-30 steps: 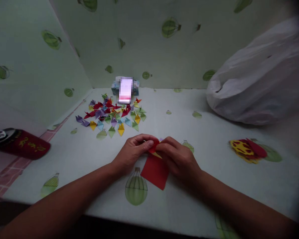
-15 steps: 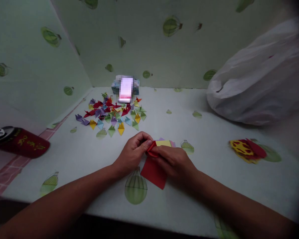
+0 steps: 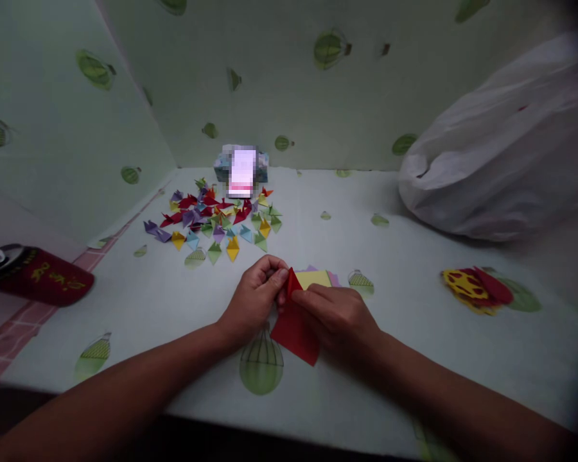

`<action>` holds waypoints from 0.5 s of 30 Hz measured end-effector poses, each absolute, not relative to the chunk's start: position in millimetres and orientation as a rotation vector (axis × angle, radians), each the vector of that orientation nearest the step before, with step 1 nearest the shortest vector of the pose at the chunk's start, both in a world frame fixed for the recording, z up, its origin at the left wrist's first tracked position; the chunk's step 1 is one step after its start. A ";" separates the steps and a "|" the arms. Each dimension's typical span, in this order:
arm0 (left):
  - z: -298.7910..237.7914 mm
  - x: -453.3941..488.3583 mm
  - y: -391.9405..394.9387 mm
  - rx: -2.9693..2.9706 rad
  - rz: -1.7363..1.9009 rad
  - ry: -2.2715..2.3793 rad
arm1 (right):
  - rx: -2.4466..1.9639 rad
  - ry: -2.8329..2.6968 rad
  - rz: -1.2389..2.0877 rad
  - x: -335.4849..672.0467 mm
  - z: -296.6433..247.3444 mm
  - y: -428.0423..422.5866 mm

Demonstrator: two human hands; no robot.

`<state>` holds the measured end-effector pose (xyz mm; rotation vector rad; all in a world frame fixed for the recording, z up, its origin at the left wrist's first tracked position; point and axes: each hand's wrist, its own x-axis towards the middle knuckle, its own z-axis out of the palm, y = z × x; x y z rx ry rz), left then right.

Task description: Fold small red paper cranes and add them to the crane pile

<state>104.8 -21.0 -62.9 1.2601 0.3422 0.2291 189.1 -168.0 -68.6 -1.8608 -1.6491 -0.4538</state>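
Observation:
Between my two hands is a small piece of folded red paper point(image 3: 293, 282), its pointed tip sticking up. My left hand point(image 3: 259, 289) pinches its left side between thumb and fingers. From the right, my right hand point(image 3: 340, 314) grips its lower part, the fingertips close together. Below them a flat red paper square point(image 3: 296, 337) lies on the table, partly covered by my right hand. Behind my hands sits a stack of coloured paper squares point(image 3: 314, 278), yellow on top with purple and pink edges showing.
Many small folded paper pieces point(image 3: 216, 218) in mixed colours lie at the back left. Behind them stands a blurred box with a lit screen point(image 3: 242, 172). A red can point(image 3: 38, 274) is at left, a white plastic bag point(image 3: 491, 147) at right, near red and yellow cut-outs point(image 3: 476, 290).
The folded red paper has turned more upright, and its tip now points up between my fingers. Both hands have shifted only slightly.

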 end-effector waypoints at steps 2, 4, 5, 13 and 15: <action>-63.1 105.3 -20.4 1.233 0.207 0.334 | -1.864 -1.624 -0.437 188.8 -68.1 -168.2; -62.6 105.9 -19.0 1.231 0.174 0.332 | -1.865 -1.596 -0.411 189.1 -67.9 -168.2; -62.2 106.2 -18.1 1.234 0.158 0.330 | -1.866 -1.587 -0.397 189.4 -67.9 -168.2; -57.4 106.5 -14.5 1.262 0.158 0.330 | -1.863 -1.604 -0.536 191.4 -67.5 -167.7; -56.5 106.6 -14.9 1.274 0.154 0.339 | -1.856 -1.627 -0.582 191.3 -67.6 -167.0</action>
